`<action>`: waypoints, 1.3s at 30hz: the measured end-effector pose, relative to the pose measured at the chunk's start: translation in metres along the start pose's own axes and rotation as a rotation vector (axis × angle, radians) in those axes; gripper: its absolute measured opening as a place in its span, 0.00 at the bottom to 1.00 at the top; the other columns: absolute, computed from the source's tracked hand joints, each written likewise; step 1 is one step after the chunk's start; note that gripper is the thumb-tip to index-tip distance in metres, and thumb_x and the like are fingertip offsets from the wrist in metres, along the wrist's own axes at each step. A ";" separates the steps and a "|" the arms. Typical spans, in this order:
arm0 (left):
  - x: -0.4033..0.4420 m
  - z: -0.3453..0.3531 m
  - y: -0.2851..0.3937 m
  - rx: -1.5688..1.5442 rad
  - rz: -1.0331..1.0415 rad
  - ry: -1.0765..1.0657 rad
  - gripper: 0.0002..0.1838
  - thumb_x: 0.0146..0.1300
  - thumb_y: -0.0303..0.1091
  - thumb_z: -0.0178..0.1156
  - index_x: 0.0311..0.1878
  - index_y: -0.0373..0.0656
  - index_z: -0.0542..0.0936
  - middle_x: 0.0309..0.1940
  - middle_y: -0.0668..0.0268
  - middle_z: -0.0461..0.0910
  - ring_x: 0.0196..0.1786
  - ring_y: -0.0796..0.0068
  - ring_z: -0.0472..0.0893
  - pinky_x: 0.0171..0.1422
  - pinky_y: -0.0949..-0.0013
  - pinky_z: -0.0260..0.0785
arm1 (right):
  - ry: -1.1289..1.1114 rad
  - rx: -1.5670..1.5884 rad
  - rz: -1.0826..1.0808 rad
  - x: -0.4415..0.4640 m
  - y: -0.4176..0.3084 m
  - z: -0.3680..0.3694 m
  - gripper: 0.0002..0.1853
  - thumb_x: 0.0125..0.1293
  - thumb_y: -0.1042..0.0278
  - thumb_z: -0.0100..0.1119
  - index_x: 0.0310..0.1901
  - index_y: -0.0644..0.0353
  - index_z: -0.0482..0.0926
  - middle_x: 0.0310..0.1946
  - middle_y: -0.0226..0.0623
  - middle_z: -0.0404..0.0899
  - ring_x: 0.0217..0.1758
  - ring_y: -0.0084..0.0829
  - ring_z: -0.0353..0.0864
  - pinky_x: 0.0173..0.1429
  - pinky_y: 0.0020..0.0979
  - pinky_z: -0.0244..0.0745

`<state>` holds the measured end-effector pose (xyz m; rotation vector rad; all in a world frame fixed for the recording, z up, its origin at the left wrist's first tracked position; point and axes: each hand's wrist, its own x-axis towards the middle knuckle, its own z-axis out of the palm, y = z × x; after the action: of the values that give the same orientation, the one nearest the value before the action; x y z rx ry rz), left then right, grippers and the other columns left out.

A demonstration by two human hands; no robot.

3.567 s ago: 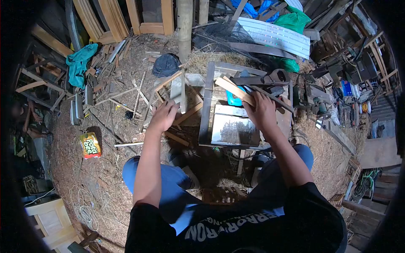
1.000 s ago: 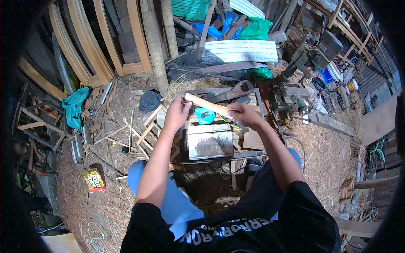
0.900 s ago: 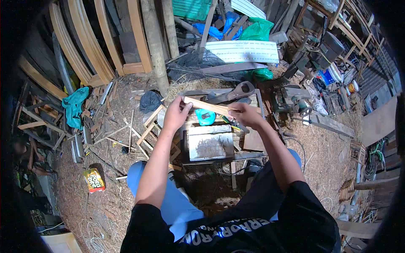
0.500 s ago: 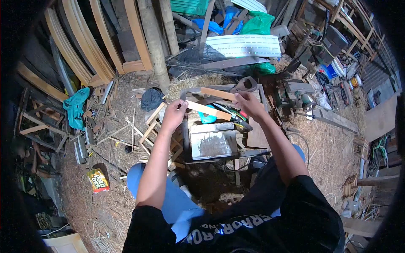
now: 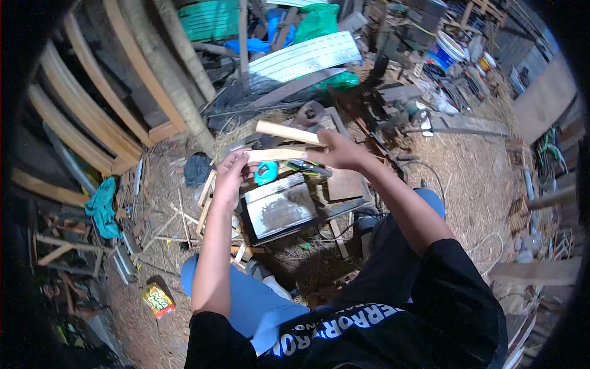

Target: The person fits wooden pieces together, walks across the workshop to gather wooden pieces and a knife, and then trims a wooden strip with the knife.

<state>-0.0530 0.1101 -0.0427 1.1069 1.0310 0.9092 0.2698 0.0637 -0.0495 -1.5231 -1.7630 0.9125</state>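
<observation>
Wood strips (image 5: 286, 131) in both hands (image 5: 338, 150), "ERROR" on black shirt (image 5: 445, 298)

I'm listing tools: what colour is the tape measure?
Turquoise; the tape measure shows best in the head view.

Low bench (image 5: 348, 209): teal tape measure (image 5: 266, 173), whitish board (image 5: 279, 206), brown panel (image 5: 345, 184).

White capitals, "ERROR" and "RON" legible, run across the wearer's black T-shirt (image 5: 362, 344), nearer the body than the left grip (image 5: 232, 173) and right grip (image 5: 337, 149) — a smaller line, mostly lost in folds, ends in "NG." On the ground, outward and bodyward of the left grip, a yellow-and-red packet (image 5: 158, 300) reads "POTA BEE" — slightly blurred.
</observation>
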 end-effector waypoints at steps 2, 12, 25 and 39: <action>-0.001 0.020 -0.003 -0.058 -0.006 -0.046 0.13 0.80 0.39 0.59 0.59 0.44 0.83 0.43 0.64 0.90 0.39 0.80 0.85 0.44 0.74 0.76 | 0.015 -0.149 -0.190 -0.022 -0.006 -0.019 0.28 0.62 0.46 0.77 0.45 0.68 0.82 0.36 0.53 0.87 0.41 0.45 0.88 0.46 0.46 0.79; -0.029 0.156 -0.025 0.322 0.220 -0.318 0.15 0.81 0.40 0.61 0.59 0.40 0.82 0.49 0.68 0.85 0.48 0.80 0.80 0.56 0.72 0.72 | 0.213 -0.474 0.205 -0.128 0.044 -0.164 0.22 0.61 0.44 0.74 0.48 0.52 0.91 0.38 0.46 0.90 0.43 0.51 0.90 0.48 0.48 0.83; -0.030 0.290 -0.102 1.033 0.779 -0.533 0.10 0.63 0.30 0.68 0.46 0.40 0.84 0.53 0.56 0.82 0.59 0.50 0.81 0.66 0.52 0.73 | 0.095 -0.251 0.631 -0.232 0.293 -0.166 0.26 0.64 0.44 0.75 0.54 0.57 0.89 0.43 0.45 0.91 0.43 0.36 0.89 0.49 0.41 0.80; 0.013 0.300 -0.133 1.107 0.755 -0.487 0.08 0.65 0.30 0.67 0.44 0.37 0.83 0.53 0.55 0.81 0.62 0.48 0.79 0.70 0.49 0.69 | 0.245 -0.209 0.478 -0.173 0.396 -0.043 0.22 0.58 0.48 0.74 0.43 0.60 0.84 0.38 0.51 0.88 0.44 0.54 0.88 0.51 0.51 0.81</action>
<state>0.2471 0.0166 -0.1375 2.6142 0.6539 0.5146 0.5483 -0.0671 -0.3560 -2.1498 -1.3749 0.7309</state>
